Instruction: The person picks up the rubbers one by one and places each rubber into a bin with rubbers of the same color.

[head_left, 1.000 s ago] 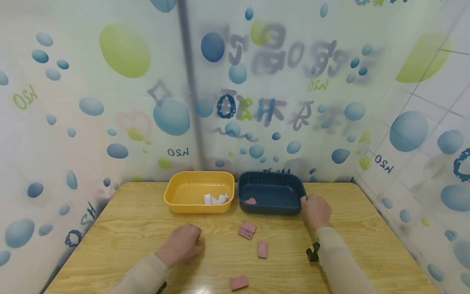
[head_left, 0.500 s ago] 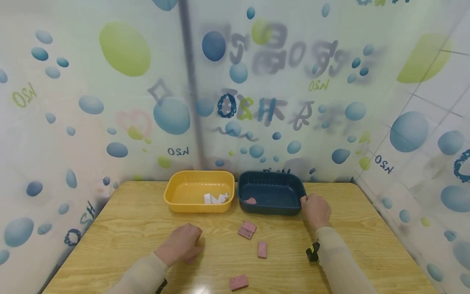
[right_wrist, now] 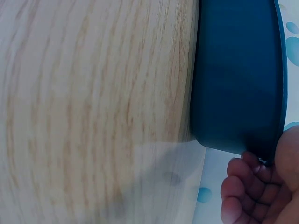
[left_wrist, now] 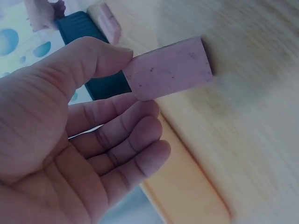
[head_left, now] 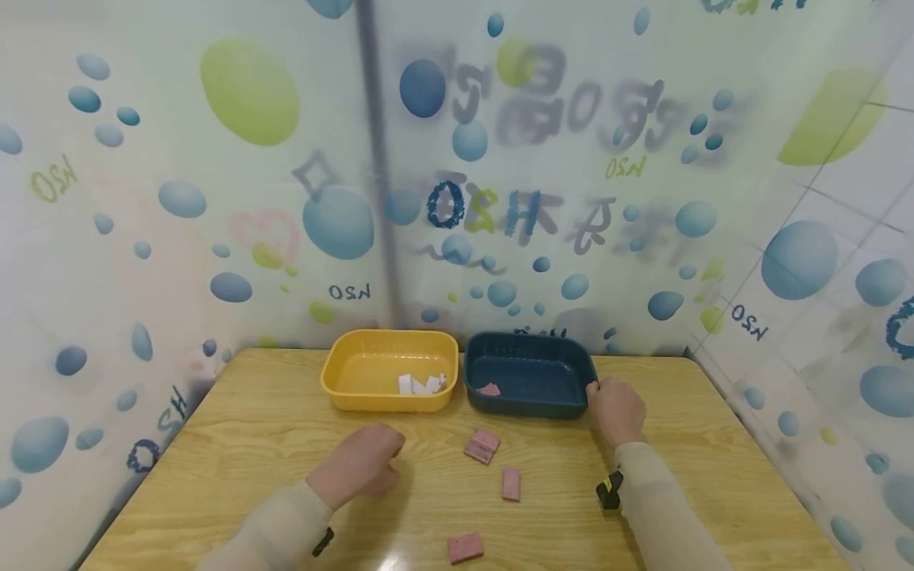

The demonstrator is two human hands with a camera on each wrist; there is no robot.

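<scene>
Between thumb and forefinger, my left hand (head_left: 360, 466) pinches a flat pink rectangular block (left_wrist: 170, 67) with small dark specks. In the head view that hand hides the block and hovers over the table left of centre. My right hand (head_left: 618, 408) holds the right end of the dark blue tray (head_left: 531, 408), its thumb at the rim. A small pink piece (head_left: 489, 389) lies inside that tray. On the table before it are more pink blocks: a pair close together (head_left: 481, 446), an upright one (head_left: 510, 484) and a near one (head_left: 466, 548).
Left of the blue tray stands a yellow tray (head_left: 389, 403) with several white pieces (head_left: 421, 385) in it. Both trays sit at the back edge of the wooden table (head_left: 236, 444), against a bubble-patterned curtain (head_left: 286, 174).
My left hand has risen from the table and shifted slightly right and forward, with the pink block in its fingers. My right hand stays on the blue tray. The head view has shifted slightly.
</scene>
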